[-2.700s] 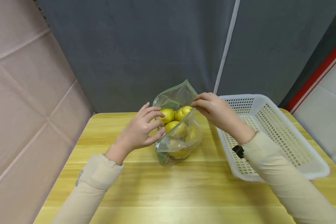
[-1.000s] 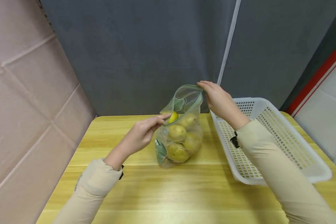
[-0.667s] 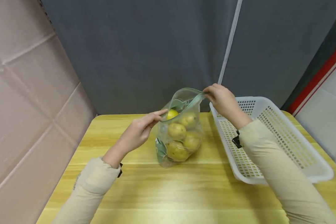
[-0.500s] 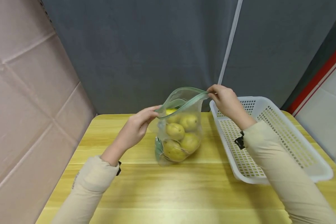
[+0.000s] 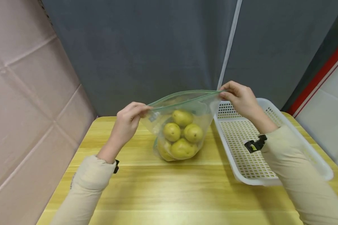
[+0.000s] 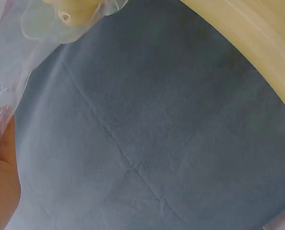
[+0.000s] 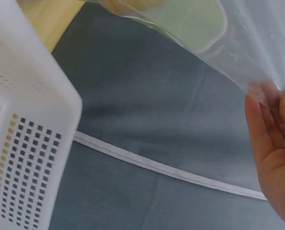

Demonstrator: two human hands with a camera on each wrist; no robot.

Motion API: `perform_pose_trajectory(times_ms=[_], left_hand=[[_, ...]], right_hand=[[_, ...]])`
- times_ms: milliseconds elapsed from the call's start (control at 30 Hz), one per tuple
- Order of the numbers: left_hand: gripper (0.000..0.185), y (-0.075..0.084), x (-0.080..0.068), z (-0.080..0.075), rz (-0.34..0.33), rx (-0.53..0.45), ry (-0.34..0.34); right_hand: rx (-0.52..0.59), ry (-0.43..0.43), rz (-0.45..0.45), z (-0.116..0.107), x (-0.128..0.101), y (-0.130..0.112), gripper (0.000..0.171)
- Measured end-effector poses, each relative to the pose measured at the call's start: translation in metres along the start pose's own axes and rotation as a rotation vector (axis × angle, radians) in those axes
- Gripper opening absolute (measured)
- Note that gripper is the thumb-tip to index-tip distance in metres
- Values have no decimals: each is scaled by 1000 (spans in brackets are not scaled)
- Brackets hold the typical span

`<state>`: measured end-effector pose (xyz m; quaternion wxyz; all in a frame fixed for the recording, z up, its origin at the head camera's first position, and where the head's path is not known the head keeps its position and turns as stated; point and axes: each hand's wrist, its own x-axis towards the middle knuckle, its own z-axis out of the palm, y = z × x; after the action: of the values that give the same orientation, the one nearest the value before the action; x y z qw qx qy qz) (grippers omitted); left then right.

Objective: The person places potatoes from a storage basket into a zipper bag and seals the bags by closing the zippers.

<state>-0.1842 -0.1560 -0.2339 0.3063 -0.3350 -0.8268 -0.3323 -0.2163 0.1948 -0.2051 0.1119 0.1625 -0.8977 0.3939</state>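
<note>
Plastic bag (image 5: 183,125), clear and thin with a green zip strip along its top, is held up by both ends of that strip. One end is pinched by the left hand (image 5: 128,120), with fingers and thumb curled round it. The other end is pinched by the right hand (image 5: 238,97) in the same way, so the strip is pulled into a long, nearly straight line. In the right wrist view, shiny, crinkled film is seen against the fingertips (image 7: 269,108). In the left wrist view, only the edge of the hand is seen beside the film.

Round yellow-green fruits (image 5: 181,134) with smooth, speckled skin are piled inside the bag. The bag's bottom is rested on the tabletop (image 5: 169,193), near the middle of the far edge.

A white plastic basket (image 5: 270,147), long and full of small square holes, is set just beside the bag, toward the right edge of the tabletop. The tabletop is made of pale yellow wood with straight grain. Cream sleeves (image 5: 84,187) are worn on both arms. A grey cloth wall (image 5: 146,47) is hung behind the tabletop.
</note>
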Motion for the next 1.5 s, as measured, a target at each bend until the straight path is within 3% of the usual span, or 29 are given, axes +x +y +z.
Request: perform_pose_trajectory(times_ms=[233,367,500,600,833,967,1133,1233,1400,1500], left_hand=[[35,-2,9,-9,7,29,63],[38,-2,13,-13,17,36,85],[33,-2,16,-16,-15,25,105],[21,0,18,-15,-109,-6,125],[31,-2,19,-14,-502,-130,168],[30,-6,19,-12,-598,-251,166],[35,-9,17,-12,-628,-366,124],[36,-9,16,-11,-629,-375,116],[36,-8,16,-9,-644,-351,123],[37,-6,15,-8,-646,-340,111]], right_hand=[[47,-30,-13,-9,-4,-10,13],[94,-38,-70,-11,-7,-16,12],[175,-9,-101,-10,-8,-18,11],[224,12,-59,-9,-7,-17,10],[303,46,50,-3,-1,-14,8],[300,60,75,1,5,-13,12],[235,88,113,3,8,-17,24],[156,140,55,7,8,-23,29],[2,233,-144,17,9,-46,30],[-49,245,-233,23,10,-60,29]])
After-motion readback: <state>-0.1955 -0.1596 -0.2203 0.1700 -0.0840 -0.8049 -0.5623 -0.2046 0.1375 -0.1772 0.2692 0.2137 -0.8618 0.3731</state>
